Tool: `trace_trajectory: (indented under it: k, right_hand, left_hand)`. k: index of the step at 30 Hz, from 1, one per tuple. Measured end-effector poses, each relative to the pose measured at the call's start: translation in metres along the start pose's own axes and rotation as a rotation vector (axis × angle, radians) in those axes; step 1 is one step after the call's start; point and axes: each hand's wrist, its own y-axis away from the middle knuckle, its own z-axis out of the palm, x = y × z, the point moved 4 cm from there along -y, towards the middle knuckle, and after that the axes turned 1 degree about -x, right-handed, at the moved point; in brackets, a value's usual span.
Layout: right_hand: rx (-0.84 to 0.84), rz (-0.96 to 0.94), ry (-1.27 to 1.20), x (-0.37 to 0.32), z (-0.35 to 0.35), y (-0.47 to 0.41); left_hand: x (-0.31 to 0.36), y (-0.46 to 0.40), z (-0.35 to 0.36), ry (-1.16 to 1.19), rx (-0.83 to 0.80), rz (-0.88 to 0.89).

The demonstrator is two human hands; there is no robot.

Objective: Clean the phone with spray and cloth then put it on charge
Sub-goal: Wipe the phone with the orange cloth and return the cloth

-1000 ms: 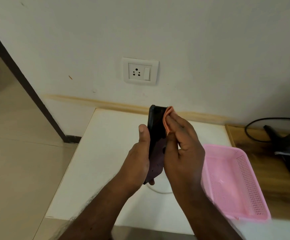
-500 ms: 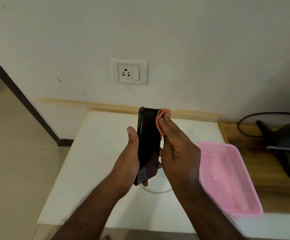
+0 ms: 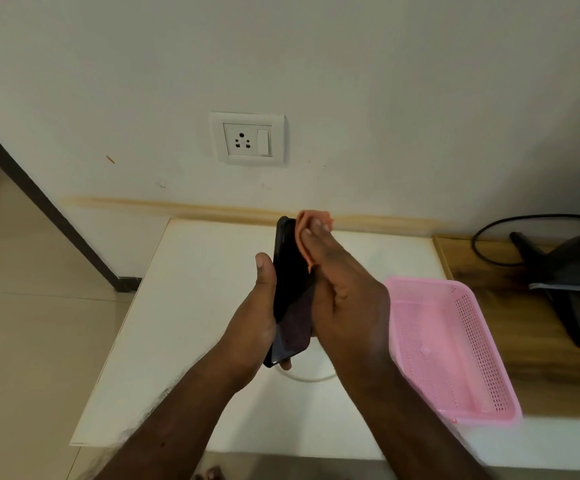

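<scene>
A white table (image 3: 191, 306) is standing against the wall, just under the wall socket (image 3: 247, 139). A pink perforated basket (image 3: 455, 344) is sitting on the table's right part, reaching to its front right edge. A loop of white cable (image 3: 311, 378) is lying on the tabletop just left of the basket. A wooden surface (image 3: 545, 368) is adjoining the table beyond the basket's right side.

My left hand (image 3: 254, 317) grips the phone (image 3: 287, 289) upright, thumb up; my right hand (image 3: 347, 299) presses the cloth (image 3: 304, 233) against it.
</scene>
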Motion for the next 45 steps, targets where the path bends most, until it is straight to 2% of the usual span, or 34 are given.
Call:
trace_trajectory:
  k: [2, 4, 9, 12, 14, 17, 21, 25, 27, 29, 31, 35, 37, 41, 45]
  right_hand:
    - [0.022, 0.119, -0.047, 0.010, -0.002, 0.002]
    - [0.035, 0.120, -0.013, 0.009, -0.001, 0.003]
    - [-0.047, -0.118, 0.092, -0.020, 0.010, 0.006]
    - [-0.032, -0.173, 0.075, -0.021, 0.005, 0.004]
    - [0.007, -0.134, 0.062, -0.012, 0.000, 0.002]
    - [0.058, 0.025, -0.042, 0.004, -0.003, 0.002]
    - [0.047, 0.145, -0.042, 0.010, 0.002, 0.009]
    - [-0.056, 0.007, 0.063, -0.013, 0.011, 0.016]
    - [-0.115, -0.067, -0.005, -0.029, 0.017, 0.017]
    - [-0.100, -0.143, -0.003, -0.037, 0.017, 0.015]
    - [-0.086, -0.135, 0.027, -0.030, 0.014, 0.012]
    - [-0.047, 0.056, 0.040, -0.003, 0.002, 0.008]
    - [-0.041, 0.074, 0.023, -0.003, 0.004, 0.011]
    - [-0.087, 0.025, 0.089, -0.018, 0.012, 0.018]
    - [-0.079, -0.141, 0.108, -0.045, 0.019, 0.016]
  left_hand:
    - [-0.003, -0.001, 0.000, 0.027, -0.006, -0.032]
    - [-0.004, -0.003, -0.002, 0.022, 0.012, -0.028]
    - [0.002, -0.002, -0.002, 0.035, 0.048, 0.042]
    - [0.003, -0.002, 0.003, 0.013, 0.025, 0.055]
    - [0.002, -0.002, 0.007, -0.009, -0.001, 0.049]
    - [-0.001, -0.002, 0.007, -0.014, 0.009, -0.008]
    - [0.001, -0.002, 0.000, 0.026, 0.053, -0.022]
    - [0.005, -0.002, -0.004, 0.069, 0.047, 0.028]
    - [0.004, -0.003, -0.004, 0.173, 0.061, 0.061]
    - [0.004, -0.005, -0.005, 0.231, 0.089, 0.082]
    - [0.005, -0.004, -0.002, 0.255, 0.069, 0.053]
    - [0.000, -0.002, -0.005, 0.059, 0.076, -0.008]
    - [0.001, -0.002, -0.007, 0.099, 0.082, 0.006]
    - [0.004, -0.004, -0.012, 0.240, 0.136, 0.078]
    - [0.001, -0.006, -0.014, 0.293, 0.165, 0.111]
